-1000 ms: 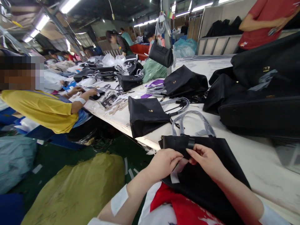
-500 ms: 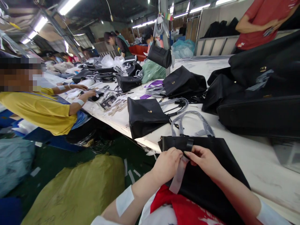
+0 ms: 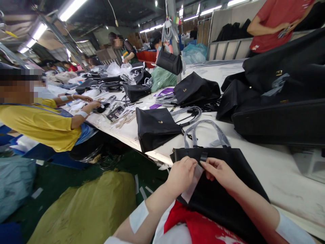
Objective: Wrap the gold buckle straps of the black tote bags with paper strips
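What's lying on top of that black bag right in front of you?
Both hands, left and right, rest on the black bag, pinching a pale strip. They hide the strip's upper end.

Nearest on the table (image 3: 284, 176) lies a flat bag (image 3: 223, 189), its handles (image 3: 203, 132) pointing far, with the left hand (image 3: 181, 176) and right hand (image 3: 220, 174) side by side on its top edge. Just beyond it to the left sits a second bag (image 3: 154, 127), a third bag (image 3: 195, 89) farther still. A stack of bags (image 3: 279, 101) fills the right, and a seated person (image 3: 40, 118) is at the table's left side.

Your flat black matt cloth handbag (image 3: 223, 189) carries grey film-wrapped handles (image 3: 203, 130); the thin white strip (image 3: 191, 185) looks papery.
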A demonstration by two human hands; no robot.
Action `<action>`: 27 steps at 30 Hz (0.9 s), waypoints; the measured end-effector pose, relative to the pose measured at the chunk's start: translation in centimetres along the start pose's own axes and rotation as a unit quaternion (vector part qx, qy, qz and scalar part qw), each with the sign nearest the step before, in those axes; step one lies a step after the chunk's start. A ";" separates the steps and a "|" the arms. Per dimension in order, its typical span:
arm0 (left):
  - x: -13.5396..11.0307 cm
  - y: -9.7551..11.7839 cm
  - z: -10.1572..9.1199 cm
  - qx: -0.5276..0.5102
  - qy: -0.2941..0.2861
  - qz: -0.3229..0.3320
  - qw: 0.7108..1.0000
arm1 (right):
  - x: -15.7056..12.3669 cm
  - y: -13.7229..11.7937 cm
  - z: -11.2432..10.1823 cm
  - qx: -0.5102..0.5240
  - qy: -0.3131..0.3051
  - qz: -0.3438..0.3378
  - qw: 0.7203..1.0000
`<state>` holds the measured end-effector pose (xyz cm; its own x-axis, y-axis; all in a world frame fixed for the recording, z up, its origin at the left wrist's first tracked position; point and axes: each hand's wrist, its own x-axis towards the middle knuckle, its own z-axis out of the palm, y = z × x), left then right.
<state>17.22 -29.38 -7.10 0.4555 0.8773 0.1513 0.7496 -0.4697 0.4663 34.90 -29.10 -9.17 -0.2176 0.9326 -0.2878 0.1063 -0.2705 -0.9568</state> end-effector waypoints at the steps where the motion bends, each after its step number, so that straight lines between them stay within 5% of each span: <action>1: 0.1 0.0 0.0 -0.009 0.000 -0.001 1.000 | 0.2 0.0 -0.1 0.004 0.013 0.005 1.000; 4: 0.6 0.0 0.2 -0.010 0.004 -0.002 1.000 | 0.5 0.3 -0.2 -0.003 0.037 -0.008 0.999; 9: 1.3 -0.2 0.7 0.048 -0.002 0.003 0.999 | 0.5 0.4 -0.6 -0.082 -0.029 -0.003 0.996; 15: 1.3 -0.9 1.1 -0.103 0.006 -0.062 0.993 | 0.7 -0.7 -2.7 -0.279 0.168 -0.186 0.927; 20: 1.1 -1.2 1.6 -0.136 -0.039 -0.085 0.986 | 1.1 0.5 -2.5 -0.264 0.103 -0.207 0.936; 27: 2.6 -0.5 1.6 -0.114 -0.028 -0.084 0.990 | 0.6 0.5 -1.9 -0.210 0.081 -0.162 0.961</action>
<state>18.79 -27.07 -8.27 0.3652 0.9309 0.0097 0.6914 -0.2782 0.6667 36.70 -28.20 -9.73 -0.1553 0.9857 0.0653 0.4476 0.1291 -0.8848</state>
